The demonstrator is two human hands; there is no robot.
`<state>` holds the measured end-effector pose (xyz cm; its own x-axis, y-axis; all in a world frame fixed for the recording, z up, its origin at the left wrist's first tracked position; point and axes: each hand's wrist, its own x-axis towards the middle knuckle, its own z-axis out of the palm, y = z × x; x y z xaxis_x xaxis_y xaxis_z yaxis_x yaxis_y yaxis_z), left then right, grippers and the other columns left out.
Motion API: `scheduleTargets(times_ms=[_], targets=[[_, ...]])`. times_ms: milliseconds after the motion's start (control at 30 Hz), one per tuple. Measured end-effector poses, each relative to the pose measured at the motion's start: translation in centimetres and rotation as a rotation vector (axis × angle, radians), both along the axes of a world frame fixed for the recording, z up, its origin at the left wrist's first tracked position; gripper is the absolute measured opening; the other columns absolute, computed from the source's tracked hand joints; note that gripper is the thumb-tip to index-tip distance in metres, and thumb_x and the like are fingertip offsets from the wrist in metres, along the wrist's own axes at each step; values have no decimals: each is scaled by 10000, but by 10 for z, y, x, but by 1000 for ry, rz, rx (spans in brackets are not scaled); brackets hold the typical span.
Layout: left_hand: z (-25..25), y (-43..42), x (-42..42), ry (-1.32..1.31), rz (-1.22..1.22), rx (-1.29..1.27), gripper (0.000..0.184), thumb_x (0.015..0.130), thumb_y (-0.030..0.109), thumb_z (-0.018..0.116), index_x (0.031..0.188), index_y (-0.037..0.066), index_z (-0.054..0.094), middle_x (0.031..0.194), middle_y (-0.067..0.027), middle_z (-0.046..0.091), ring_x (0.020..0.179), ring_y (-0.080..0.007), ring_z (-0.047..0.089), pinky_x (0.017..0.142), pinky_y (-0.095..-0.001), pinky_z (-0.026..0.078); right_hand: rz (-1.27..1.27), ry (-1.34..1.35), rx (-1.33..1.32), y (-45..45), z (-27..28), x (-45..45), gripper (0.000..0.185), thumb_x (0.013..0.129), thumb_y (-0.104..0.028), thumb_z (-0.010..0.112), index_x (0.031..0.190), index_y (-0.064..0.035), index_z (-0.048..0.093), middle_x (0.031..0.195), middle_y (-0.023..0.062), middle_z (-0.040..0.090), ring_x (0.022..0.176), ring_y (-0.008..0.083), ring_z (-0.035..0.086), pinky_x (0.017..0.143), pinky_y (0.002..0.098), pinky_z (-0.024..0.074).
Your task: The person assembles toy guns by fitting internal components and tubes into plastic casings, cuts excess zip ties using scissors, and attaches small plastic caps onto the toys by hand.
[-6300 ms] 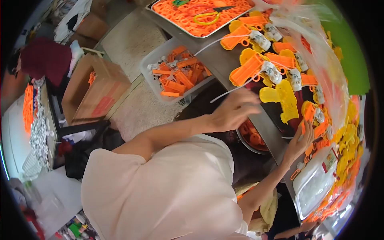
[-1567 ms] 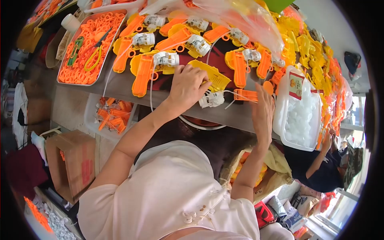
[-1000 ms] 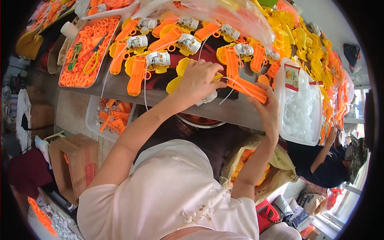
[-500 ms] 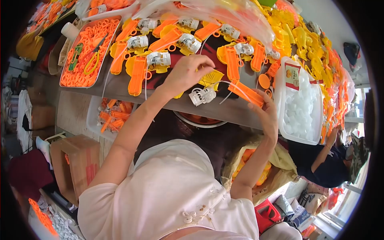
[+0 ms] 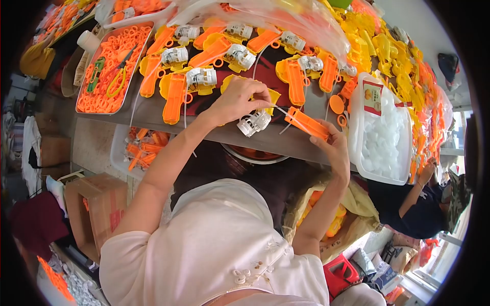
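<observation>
My right hand (image 5: 334,149) is closed around the wide end of an orange plastic handle (image 5: 306,124), which tilts down to the right. A thin white cord (image 5: 279,108) runs from the handle's narrow end to the fingertips of my left hand (image 5: 239,102), which pinch it. Beneath my left hand lies a yellow plastic shell (image 5: 274,97), partly covered. Just below that hand, a white mechanism part (image 5: 254,123) rests at the table's near edge.
Several orange, yellow and white assemblies (image 5: 176,97) lie across the table. A metal tray (image 5: 125,104) of orange rings, with cutters on top, stands left; a tub (image 5: 360,137) of translucent pieces stands right. Another person (image 5: 408,204) is at far right.
My left fingers have come down and closed on the cord, which is now straighter. My right hand has brought the orange handle slightly left and down.
</observation>
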<state>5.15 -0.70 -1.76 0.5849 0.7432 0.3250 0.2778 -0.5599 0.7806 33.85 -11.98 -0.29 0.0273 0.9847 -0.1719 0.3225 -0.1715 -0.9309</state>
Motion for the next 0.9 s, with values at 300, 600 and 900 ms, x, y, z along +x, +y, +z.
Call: scheduleTargets(times_ms=[300,600,900], targets=[[4,-16,-11,-379,7,-363,122,969,96,631,1072,35,605,962,-2,629,887,-96,598,819,-263,477,-38,-95,-7,-3,-3,1,422,887,-125,726,1279,-7,621,893,3,640,780,61,552,693,222,443],[0,-30,0,-973,105,-757,361,932,137,688,1269,62,584,1036,-38,667,851,-73,605,770,-246,463,-174,38,44,4,0,-6,355,969,-108,596,1315,-25,583,859,-23,604,645,31,515,568,191,381],[-5,-30,4,-1326,-106,-763,289,955,55,621,1234,60,547,1110,-108,680,696,-71,522,673,-220,459,-243,-52,113,12,-11,-11,210,950,-65,610,1153,-31,648,758,-16,597,636,37,536,563,196,394]])
